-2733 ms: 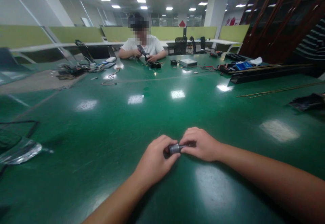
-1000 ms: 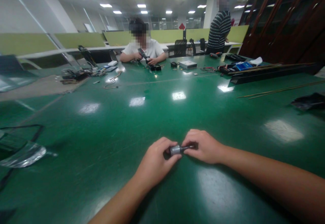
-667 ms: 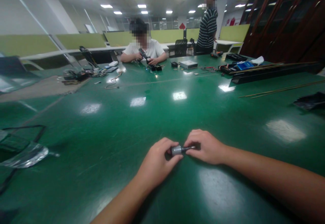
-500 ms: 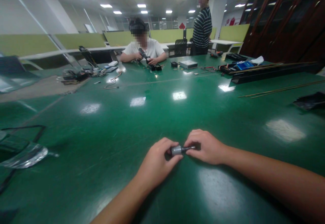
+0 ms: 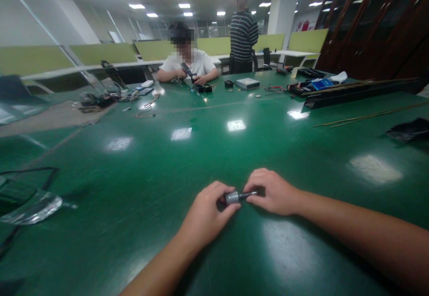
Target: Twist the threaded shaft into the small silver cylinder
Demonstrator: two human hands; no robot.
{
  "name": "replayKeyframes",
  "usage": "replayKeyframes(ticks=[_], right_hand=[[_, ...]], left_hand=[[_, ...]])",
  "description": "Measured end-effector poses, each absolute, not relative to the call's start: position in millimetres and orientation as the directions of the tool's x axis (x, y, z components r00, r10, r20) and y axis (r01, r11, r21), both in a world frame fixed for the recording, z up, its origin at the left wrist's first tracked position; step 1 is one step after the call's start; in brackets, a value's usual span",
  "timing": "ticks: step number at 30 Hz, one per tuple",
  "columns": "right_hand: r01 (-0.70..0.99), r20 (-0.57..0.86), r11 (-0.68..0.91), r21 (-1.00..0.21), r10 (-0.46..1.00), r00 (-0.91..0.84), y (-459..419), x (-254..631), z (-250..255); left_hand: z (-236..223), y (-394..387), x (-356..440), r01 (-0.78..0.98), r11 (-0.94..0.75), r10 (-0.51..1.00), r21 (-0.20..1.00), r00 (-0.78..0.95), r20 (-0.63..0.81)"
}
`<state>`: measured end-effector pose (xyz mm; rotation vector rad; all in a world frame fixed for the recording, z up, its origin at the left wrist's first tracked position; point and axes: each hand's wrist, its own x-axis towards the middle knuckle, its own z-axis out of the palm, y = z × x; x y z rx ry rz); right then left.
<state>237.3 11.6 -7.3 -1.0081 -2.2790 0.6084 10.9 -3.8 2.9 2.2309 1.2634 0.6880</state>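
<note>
Both hands meet over a green table [image 5: 208, 153], a small metal cylinder [image 5: 232, 197] between them. The left hand [image 5: 207, 206] grips the cylinder's near end between thumb and fingers, so that its silver body projects toward the right hand [image 5: 271, 192]. From the cylinder a thin shaft [image 5: 248, 195] extends between the right thumb and forefinger, which curl about it; whether they press on it cannot be told. The cylinder lies on its side in the grasp; its contact with the table is hidden.

Well to the left of the left hand is a shiny plastic sheet [image 5: 40, 209]. Well to the right of the right hand lies a crumpled black bag [image 5: 408, 130]; beyond that hand, toward the right, lie thin rods [image 5: 355, 119], with a long black bar [image 5: 355, 95] and a blue packet [image 5: 322, 84] farther off. Directly ahead of both hands, near the table's far edge, rests a white box [image 5: 247, 83]. To its left, a seated person [image 5: 203, 63] holds a dark tool [image 5: 187, 69]. Behind the table stands a person in a striped top [image 5: 244, 34].
</note>
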Motion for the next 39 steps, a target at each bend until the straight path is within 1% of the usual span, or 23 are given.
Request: replayKeyframes(ticks=[14,20,39], right_hand=[[0.543,0.312,0.608,-0.579,0.781,-0.541,11.1,239.9,-4.9],[0.531,0.332,0.619,-0.579,0.774,-0.540,9.9,241.3,-6.7],[0.529,0.323,0.614,-0.586,0.776,-0.542,10.7,241.7,-6.7]], left_hand=[[5.1,-4.7,11.3,0.619,-0.467,0.872,0.632,0.442,0.211],[5.6,-5.3,11.6,0.619,-0.477,0.867,0.624,0.447,0.220],[8.0,-7.3,12.7,0.620,-0.477,0.866,0.622,0.450,0.215]])
